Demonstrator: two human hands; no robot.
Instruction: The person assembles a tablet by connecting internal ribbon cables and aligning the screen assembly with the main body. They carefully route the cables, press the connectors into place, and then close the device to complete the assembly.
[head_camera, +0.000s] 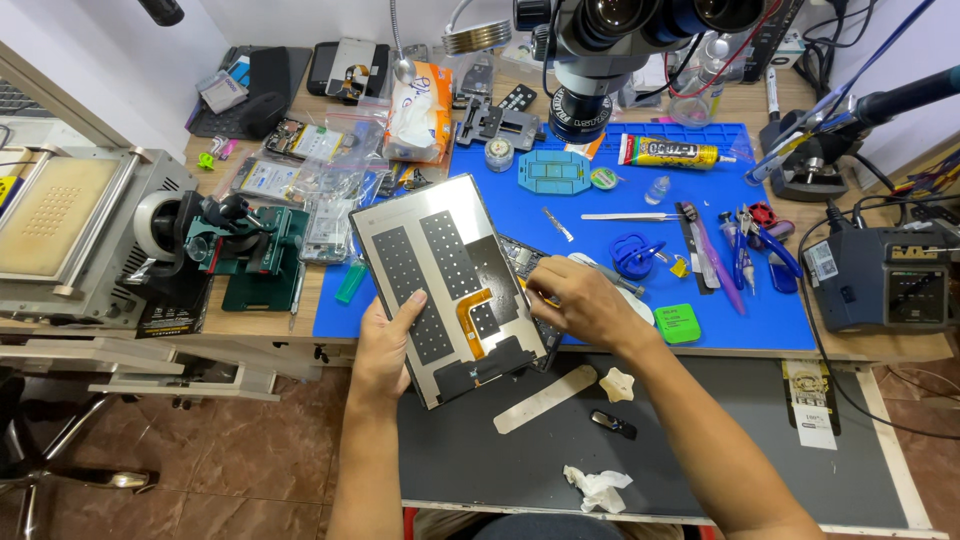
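Crumpled tissue lies nearest on the grey lower shelf. My left hand grasps the tablet display panel, thumb over its tilted back, above the blue work mat. My right hand, fingers curled, touches the panel's right edge beside its orange flex cable.

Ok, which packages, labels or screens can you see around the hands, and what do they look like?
Display panel: grey back with orange flex, tilted in left hand, right hand at its edge.
Glue tube: yellow, lying on blue mat at back.
Tissue pack: orange and white, behind panel.
Station screen: dark rectangle, far right.
Paper label: white and yellow strip, on front grey mat.
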